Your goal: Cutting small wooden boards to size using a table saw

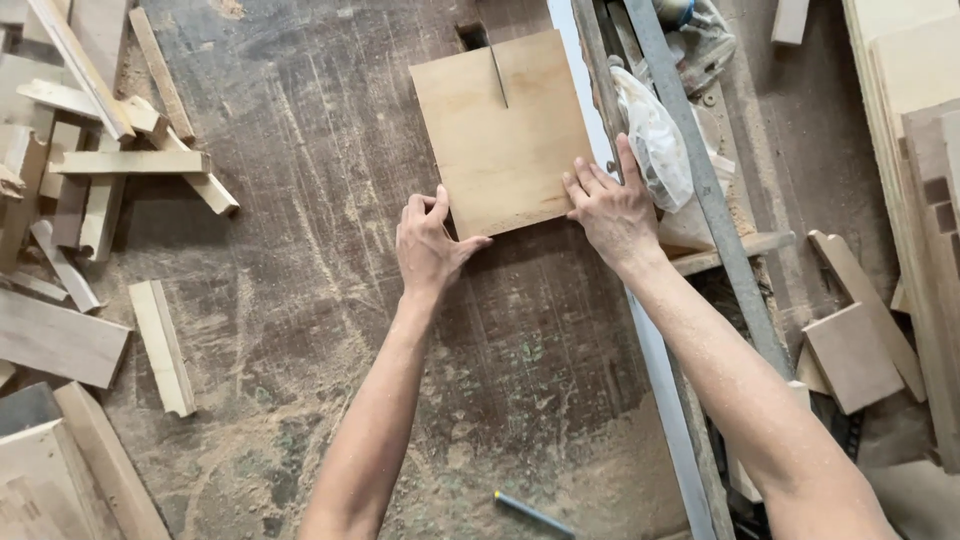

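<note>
Head view, looking down on worn, dusty saw table.

Left hand: fingers curled, thumb out, tips pressed against near-left corner of plywood square. Pushing contact, not a wrap-around grip.

Right hand: fingers spread flat on near-right corner of the same board, index stretched up along its right edge. Open palm-down press, nothing enclosed.

Plywood square: flat on table, directly ahead of both sets of fingertips, slightly rotated. Thin saw blade in a kerf cut into far edge, well beyond fingertips, roughly midway between the two hands. Dark table slot just past the board's far-left corner.

Right of right-hand fingers: pale fence rail along table edge, touching or just beside board's right edge, cannot tell which. Crumpled clear plastic bag just beyond index fingertip. Grey metal bar running diagonally past the bag.

Left of left-hand fingers, well apart: pile of wood offcuts, loose block nearer the body.

Behind wrists, toward body: sawdust spread over table, blue-grey pencil lying between forearms.

Far right: small plywood pieces and stacked boards off the table.
</note>
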